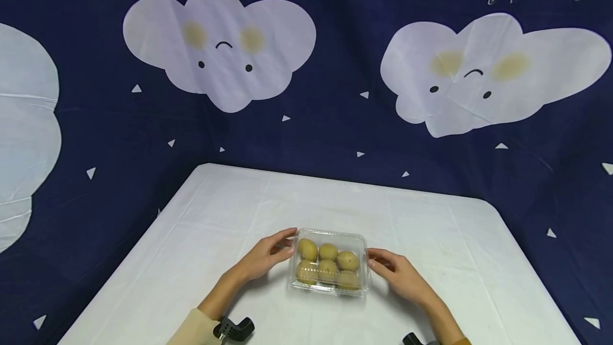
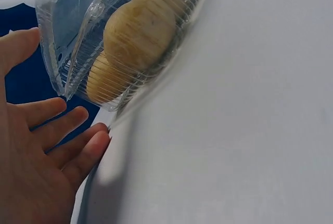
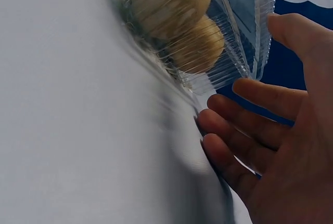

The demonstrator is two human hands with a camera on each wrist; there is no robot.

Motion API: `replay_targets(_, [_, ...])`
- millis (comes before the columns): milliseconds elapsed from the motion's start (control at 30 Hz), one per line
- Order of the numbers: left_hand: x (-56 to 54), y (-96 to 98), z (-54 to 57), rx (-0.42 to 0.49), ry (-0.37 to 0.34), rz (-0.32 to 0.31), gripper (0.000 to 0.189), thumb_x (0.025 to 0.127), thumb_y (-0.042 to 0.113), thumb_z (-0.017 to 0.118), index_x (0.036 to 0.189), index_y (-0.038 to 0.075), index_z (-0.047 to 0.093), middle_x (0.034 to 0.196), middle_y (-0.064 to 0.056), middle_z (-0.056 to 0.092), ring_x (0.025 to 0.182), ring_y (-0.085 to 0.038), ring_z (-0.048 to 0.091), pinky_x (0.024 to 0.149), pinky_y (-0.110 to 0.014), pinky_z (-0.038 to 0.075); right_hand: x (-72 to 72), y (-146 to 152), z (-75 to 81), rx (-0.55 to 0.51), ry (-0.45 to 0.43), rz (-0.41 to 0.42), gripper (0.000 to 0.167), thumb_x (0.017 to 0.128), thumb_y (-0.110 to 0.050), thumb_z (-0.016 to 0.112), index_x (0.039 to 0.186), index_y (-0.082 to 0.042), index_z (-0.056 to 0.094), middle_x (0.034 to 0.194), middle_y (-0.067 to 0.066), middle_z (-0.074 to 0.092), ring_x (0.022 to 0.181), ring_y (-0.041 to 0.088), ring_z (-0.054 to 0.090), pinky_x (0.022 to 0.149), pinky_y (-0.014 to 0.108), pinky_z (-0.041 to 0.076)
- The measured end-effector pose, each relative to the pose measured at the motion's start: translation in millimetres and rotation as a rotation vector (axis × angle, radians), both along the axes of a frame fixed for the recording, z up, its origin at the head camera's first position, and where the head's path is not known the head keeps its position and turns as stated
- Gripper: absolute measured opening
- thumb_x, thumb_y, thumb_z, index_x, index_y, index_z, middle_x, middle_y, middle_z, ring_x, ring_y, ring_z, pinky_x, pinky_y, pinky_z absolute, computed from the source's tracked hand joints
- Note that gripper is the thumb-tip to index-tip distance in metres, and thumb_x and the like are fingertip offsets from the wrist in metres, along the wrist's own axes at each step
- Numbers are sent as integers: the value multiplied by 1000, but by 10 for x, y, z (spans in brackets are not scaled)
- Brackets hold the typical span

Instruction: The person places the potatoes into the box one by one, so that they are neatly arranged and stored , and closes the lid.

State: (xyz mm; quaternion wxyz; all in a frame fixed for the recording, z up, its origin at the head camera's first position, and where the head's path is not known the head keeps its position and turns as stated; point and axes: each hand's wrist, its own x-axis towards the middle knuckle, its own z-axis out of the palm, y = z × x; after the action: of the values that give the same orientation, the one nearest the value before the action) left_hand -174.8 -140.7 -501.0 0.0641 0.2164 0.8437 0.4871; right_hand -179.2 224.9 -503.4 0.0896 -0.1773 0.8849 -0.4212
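A clear plastic clamshell box [image 1: 358, 239] lies on the white table in the head view. Several round, yellowish-brown, potato-like pieces [image 1: 328, 269] show through it, in two rows. On its left side is my left hand [image 1: 261, 257], with fingers spread and lightly bent and fingertips right at the edge. My right hand [image 1: 401, 277] flanks the opposite side in the same way, thumb and fingers near the rim. Both wrist views show the ribbed plastic wall [image 2: 125, 76] close to the fingertips, with no fingers wrapped round it.
A white cloth covers the table [image 1: 268, 201], whose far edge meets a dark blue curtain [image 1: 335, 137] printed with clouds and small triangles. Black wrist-worn devices [image 1: 234, 329] sit at both forearms.
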Motion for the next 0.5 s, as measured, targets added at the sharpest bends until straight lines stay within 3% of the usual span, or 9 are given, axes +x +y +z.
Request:
replay_targets(233, [56, -43, -6, 5, -19, -9, 53, 93, 32, 56, 141, 13, 43, 135, -5, 55, 120, -24, 55, 100, -41, 49, 61, 33, 0, -16, 11, 60, 44, 94, -38, 56, 131, -16, 53, 120, 3, 65, 103, 10, 63, 85, 23, 53])
replay_targets(367, [84, -60, -18, 6, -42, -36, 54, 91, 36, 59, 139, 14, 47, 136, -3, 55, 120, -22, 55, 99, -36, 50, 101, 52, -17, -50, -15, 100, 45, 93, -33, 59, 133, -14, 51, 123, 2, 63, 103, 6, 61, 86, 21, 53])
replay_targets(500, [123, -70, -13, 6, -76, -59, 62, 88, 38, 63, 141, 16, 42, 142, -4, 49, 120, -22, 54, 101, -41, 48, 145, 61, -28, -87, -65, 112, 51, 90, -31, 62, 136, -14, 47, 124, 3, 61, 102, 4, 61, 89, 20, 53])
